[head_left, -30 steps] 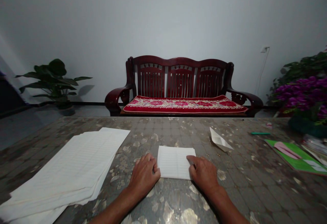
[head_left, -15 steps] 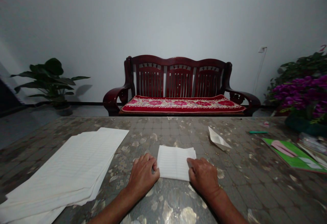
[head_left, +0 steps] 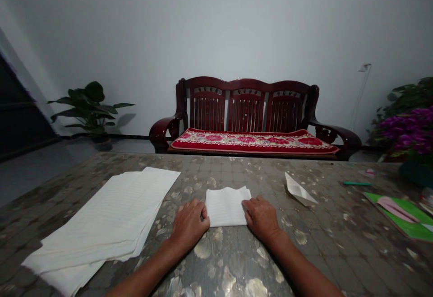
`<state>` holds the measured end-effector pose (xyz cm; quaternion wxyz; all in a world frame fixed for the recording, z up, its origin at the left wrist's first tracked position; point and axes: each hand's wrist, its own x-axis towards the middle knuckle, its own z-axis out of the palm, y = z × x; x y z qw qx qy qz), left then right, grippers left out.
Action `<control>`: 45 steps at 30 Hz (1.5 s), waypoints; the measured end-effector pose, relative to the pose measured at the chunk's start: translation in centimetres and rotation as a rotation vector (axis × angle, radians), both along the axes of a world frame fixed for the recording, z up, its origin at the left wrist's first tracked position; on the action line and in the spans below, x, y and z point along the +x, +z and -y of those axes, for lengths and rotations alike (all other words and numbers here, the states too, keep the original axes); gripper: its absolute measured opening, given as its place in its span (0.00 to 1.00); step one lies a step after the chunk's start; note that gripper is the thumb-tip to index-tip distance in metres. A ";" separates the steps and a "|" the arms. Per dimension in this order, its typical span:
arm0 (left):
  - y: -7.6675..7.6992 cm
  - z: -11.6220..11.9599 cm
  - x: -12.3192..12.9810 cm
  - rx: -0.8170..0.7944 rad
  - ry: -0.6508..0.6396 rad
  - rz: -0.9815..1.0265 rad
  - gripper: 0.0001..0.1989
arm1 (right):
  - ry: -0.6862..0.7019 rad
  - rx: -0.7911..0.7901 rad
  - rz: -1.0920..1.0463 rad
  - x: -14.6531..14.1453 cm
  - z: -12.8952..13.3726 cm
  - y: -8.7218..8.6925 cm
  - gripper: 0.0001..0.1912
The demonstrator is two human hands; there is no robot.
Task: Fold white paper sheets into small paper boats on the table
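In front of me a folded sheet of lined white paper (head_left: 226, 207) lies on the patterned table, its far edge wavy and slightly raised. My left hand (head_left: 190, 221) is closed at the paper's left edge, thumb and forefinger against the near corner. At the right edge, my right hand (head_left: 263, 218) has its curled fingers and thumb on the paper, forefinger over the top. A paper boat (head_left: 300, 189) rests beyond my right hand. To the left lies a stack of lined paper sheets (head_left: 111, 215).
At the right are a green pen (head_left: 357, 183), a green booklet (head_left: 402, 225) with a pink piece on it, and purple flowers (head_left: 411, 127). Past the table's far edge stand a dark wooden bench (head_left: 245, 107) with a red cover and a potted plant (head_left: 94, 109).
The view has turned a little left. Both hands and the folded paper have shifted left and slightly away across the table. The paper's far edge has become wavier.
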<state>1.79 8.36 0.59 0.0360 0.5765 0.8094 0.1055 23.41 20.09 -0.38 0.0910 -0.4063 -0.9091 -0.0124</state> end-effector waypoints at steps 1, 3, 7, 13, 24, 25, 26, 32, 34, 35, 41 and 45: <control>0.0 0.0 0.1 0.004 -0.003 0.018 0.06 | -0.003 0.005 -0.008 0.1 0.1 -0.1 0.10; -0.1 0.0 0.3 0.027 -0.007 0.053 0.10 | -0.013 0.010 -0.024 0.3 0.3 -0.3 0.11; -0.9 0.2 0.4 0.103 -0.067 0.048 0.27 | -0.020 -0.003 -0.027 0.7 0.5 -0.5 0.13; -2.4 -0.1 0.3 0.180 -0.306 -0.106 0.46 | -0.020 -0.039 -0.007 0.6 0.5 -0.1 0.14; -1.2 -1.6 0.5 -0.105 -0.699 -0.039 0.43 | -0.050 -0.055 -0.112 1.1 0.5 -0.7 0.18; -1.0 -1.6 0.5 -0.114 -0.699 -0.026 0.43 | -0.053 -0.058 -0.119 1.2 0.5 -0.8 0.18; -1.0 -1.7 0.5 -0.115 -0.699 -0.010 0.43 | -0.059 -0.063 -0.123 1.2 0.4 -0.8 0.18; -0.9 -2.5 0.4 -0.056 -0.647 0.102 0.32 | -0.223 -0.206 -0.240 0.9 -0.6 -0.3 0.21; -0.9 -2.8 0.9 0.033 -0.607 0.118 0.23 | -0.269 -0.266 -0.296 0.6 -1.0 -0.2 0.20; -0.9 -3.0 1.2 0.081 -0.590 0.119 0.19 | -0.284 -0.280 -0.303 0.5 -1.2 -0.2 0.20; -1.3 -3.1 2.7 0.197 -0.567 0.074 0.10 | -0.206 -0.202 -0.232 0.1 -0.8 -0.9 0.22; -2.0 -3.0 2.7 0.211 -0.571 0.021 0.13 | -0.155 -0.172 -0.163 0.0 -0.5 -1.2 0.23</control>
